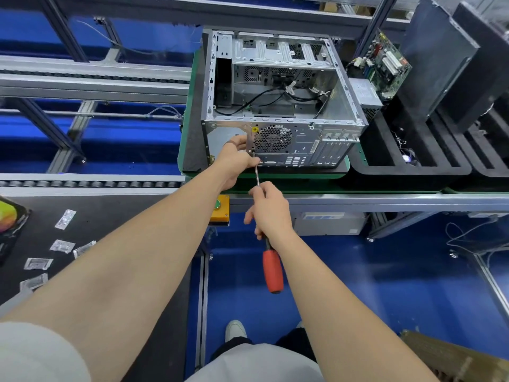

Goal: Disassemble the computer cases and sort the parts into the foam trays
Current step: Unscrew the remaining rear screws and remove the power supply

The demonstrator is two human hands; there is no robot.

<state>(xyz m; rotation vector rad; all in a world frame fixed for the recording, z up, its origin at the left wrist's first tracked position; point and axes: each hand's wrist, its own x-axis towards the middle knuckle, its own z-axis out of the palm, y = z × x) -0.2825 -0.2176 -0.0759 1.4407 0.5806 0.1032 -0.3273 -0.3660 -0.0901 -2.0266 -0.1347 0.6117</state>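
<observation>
An open metal computer case (278, 86) lies on a green pallet (292, 179), its rear panel with the fan grille (272, 138) facing me. My left hand (238, 158) pinches the rear panel's edge and the screwdriver tip at a screw left of the grille. My right hand (268, 210) grips the shaft of a red-handled screwdriver (272, 267), whose handle sticks out below my wrist. Loose black cables (278, 96) lie inside the case. A black foam tray (413, 166) stands to the right, holding a motherboard (388, 64), a power supply (366, 96) and dark panels (438, 56).
A yellow box with a green button (220, 209) sits on the conveyor rail below the pallet. Small plastic bags (63, 245) lie on a black mat at the left. Roller conveyors (91, 184) run along the left. A blue floor lies below, with my shoes (235, 330).
</observation>
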